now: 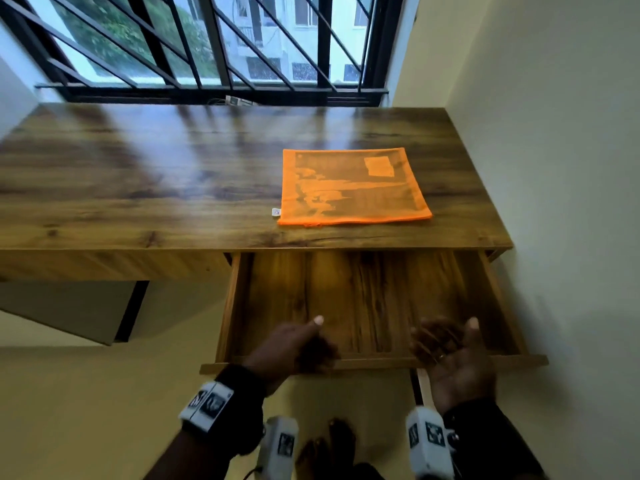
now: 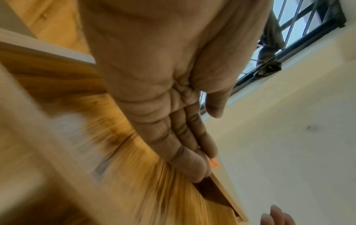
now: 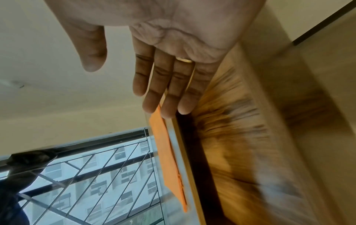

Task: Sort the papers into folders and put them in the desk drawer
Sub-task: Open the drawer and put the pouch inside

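- Head view: drawer (image 1: pixel 363 306) stands pulled out and bare inside, under both hands. Left hand (image 1: pixel 294 344) hangs over its front edge, fingers loosely bent and blurred, holding nothing. Right hand (image 1: pixel 453 358) is palm-up, fingers spread, empty. Orange folder (image 1: pixel 353 187) lies flat on the desk (image 1: pixel 138 174), well beyond both hands.
- Left wrist view: fingers (image 2: pixel 185 146) lie straight and together, beside the drawer's wood.
- Right wrist view: relaxed fingers (image 3: pixel 159 85) point toward the folder's edge.
- Step, as I judge: stowing. Next calls for reaching forward, gripping the folder and lowering it flat.
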The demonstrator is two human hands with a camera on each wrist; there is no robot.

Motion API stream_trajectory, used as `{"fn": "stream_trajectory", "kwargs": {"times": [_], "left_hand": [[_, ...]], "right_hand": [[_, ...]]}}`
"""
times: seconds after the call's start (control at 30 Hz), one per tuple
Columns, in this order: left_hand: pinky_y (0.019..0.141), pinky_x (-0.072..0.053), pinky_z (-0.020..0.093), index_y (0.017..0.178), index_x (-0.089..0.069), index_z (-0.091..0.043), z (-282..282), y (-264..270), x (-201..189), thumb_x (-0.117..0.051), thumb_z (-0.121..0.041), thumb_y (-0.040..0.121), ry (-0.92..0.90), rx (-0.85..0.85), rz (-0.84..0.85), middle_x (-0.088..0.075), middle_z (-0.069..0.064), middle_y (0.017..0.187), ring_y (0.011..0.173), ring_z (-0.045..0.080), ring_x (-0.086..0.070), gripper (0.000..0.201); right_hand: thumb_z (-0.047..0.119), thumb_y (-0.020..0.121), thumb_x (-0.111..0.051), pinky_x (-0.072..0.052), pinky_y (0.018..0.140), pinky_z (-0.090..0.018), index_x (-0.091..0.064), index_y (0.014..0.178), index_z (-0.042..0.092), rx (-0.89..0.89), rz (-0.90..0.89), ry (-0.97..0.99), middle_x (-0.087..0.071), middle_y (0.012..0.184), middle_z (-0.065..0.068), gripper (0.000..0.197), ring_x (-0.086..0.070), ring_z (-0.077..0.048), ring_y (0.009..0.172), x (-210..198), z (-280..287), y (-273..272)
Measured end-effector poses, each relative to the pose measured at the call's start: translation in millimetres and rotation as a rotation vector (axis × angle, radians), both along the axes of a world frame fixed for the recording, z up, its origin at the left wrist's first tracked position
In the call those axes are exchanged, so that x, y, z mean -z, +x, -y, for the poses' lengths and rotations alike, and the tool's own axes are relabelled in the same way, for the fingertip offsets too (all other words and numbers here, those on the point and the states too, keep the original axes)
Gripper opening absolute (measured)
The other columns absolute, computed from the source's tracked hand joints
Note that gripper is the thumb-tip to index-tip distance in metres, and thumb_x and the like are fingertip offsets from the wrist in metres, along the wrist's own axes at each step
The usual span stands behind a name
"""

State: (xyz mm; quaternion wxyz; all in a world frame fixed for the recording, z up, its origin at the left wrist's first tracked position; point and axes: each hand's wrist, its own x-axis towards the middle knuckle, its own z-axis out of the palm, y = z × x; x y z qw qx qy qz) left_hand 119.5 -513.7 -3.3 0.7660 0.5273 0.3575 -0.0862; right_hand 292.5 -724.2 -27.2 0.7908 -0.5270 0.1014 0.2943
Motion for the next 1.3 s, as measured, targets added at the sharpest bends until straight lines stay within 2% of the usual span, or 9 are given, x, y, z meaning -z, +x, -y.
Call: {"fn": "stream_trajectory", "kwargs": {"times": [0.13, 0.23, 0.37, 0.5, 0.7, 0.87, 1.0, 1.13, 1.3], "left_hand": [[0.082, -0.055, 0.039, 0.11, -0.065, 0.003, -37, 37, -15, -0.047, -0.031, 0.103, 0.142, -0.165, 0.105, -0.07, 0.017, 0.094, 0.087, 0.028, -0.065, 0.039], [0.069, -0.051, 0.03, 0.097, -0.069, -0.004, -72, 71, -23, -0.052, -0.025, 0.101, 0.535, -0.248, 0.125, -0.07, 0.016, 0.09, 0.079, 0.025, -0.062, 0.027], [0.078, -0.046, 0.032, 0.097, -0.068, -0.015, -125, 115, -24, -0.062, -0.032, 0.094, 0.894, -0.313, -0.038, -0.07, 0.003, 0.093, 0.096, 0.026, -0.066, 0.018], [0.1, -0.044, 0.04, 0.132, -0.049, -0.007, -171, 153, -10, -0.067, -0.04, 0.088, 0.95, -0.234, -0.336, -0.057, 0.015, 0.134, 0.123, 0.033, -0.055, 0.058], [0.102, -0.04, 0.042, 0.136, -0.045, -0.007, -206, 189, 17, -0.062, -0.049, 0.087, 1.046, -0.116, -0.661, -0.051, 0.021, 0.136, 0.127, 0.038, -0.049, 0.066], [0.095, -0.043, 0.044, 0.133, -0.049, -0.014, -228, 206, 37, -0.06, -0.048, 0.085, 1.043, -0.118, -0.649, -0.05, 0.018, 0.134, 0.12, 0.041, -0.05, 0.06], [0.097, -0.044, 0.043, 0.133, -0.047, -0.004, -235, 203, 37, -0.061, -0.032, 0.093, 0.93, -0.268, -0.587, -0.056, 0.022, 0.132, 0.121, 0.041, -0.054, 0.051], [0.091, -0.045, 0.039, 0.121, -0.063, -0.002, -227, 192, 40, -0.056, -0.027, 0.098, 0.928, -0.315, -0.48, -0.066, 0.021, 0.122, 0.113, 0.038, -0.061, 0.035], [0.079, -0.05, 0.035, 0.114, -0.066, -0.004, -207, 164, 35, -0.06, -0.035, 0.095, 0.91, -0.35, -0.376, -0.071, 0.015, 0.111, 0.097, 0.033, -0.067, 0.037]], "right_hand": [[0.05, 0.092, -0.055, -0.053, 0.083, -0.047, -0.064, 0.109, 0.007, 0.005, 0.084, -0.059, -0.072, 0.102, -0.016, 0.048, -0.069, -0.032, 0.09, -12, -48, 28], [0.046, 0.092, -0.057, -0.053, 0.078, -0.042, -0.065, 0.106, 0.012, 0.043, 0.19, -0.255, -0.074, 0.099, -0.013, 0.038, -0.07, -0.027, 0.086, -9, -87, 69], [0.034, 0.089, -0.063, -0.048, 0.079, -0.035, -0.063, 0.105, 0.012, 0.04, 0.364, -0.554, -0.068, 0.1, -0.009, 0.027, -0.065, -0.028, 0.095, -4, -129, 137], [0.025, 0.083, -0.068, -0.048, 0.088, -0.037, -0.063, 0.116, 0.011, -0.006, 0.501, -0.808, -0.066, 0.114, -0.012, 0.036, -0.061, -0.033, 0.106, 2, -161, 199], [0.032, 0.077, -0.068, -0.044, 0.101, -0.045, -0.058, 0.127, 0.011, -0.189, 0.536, -1.059, -0.057, 0.131, -0.017, 0.055, -0.054, -0.037, 0.119, 16, -200, 258], [0.037, 0.079, -0.07, -0.043, 0.099, -0.044, -0.052, 0.129, 0.005, -0.253, 0.551, -1.141, -0.058, 0.131, -0.021, 0.063, -0.054, -0.039, 0.121, 16, -224, 282], [0.029, 0.083, -0.071, -0.048, 0.091, -0.04, -0.066, 0.108, 0.003, -0.326, 0.566, -1.159, -0.066, 0.117, -0.021, 0.037, -0.061, -0.039, 0.11, 13, -226, 289], [0.029, 0.086, -0.067, -0.047, 0.087, -0.038, -0.068, 0.108, 0.003, -0.399, 0.565, -1.141, -0.068, 0.114, -0.02, 0.034, -0.063, -0.037, 0.106, 10, -219, 280], [0.022, 0.085, -0.064, -0.042, 0.074, -0.032, -0.07, 0.104, -0.001, -0.382, 0.543, -1.092, -0.069, 0.105, -0.021, 0.03, -0.064, -0.035, 0.092, 8, -191, 252]]}}
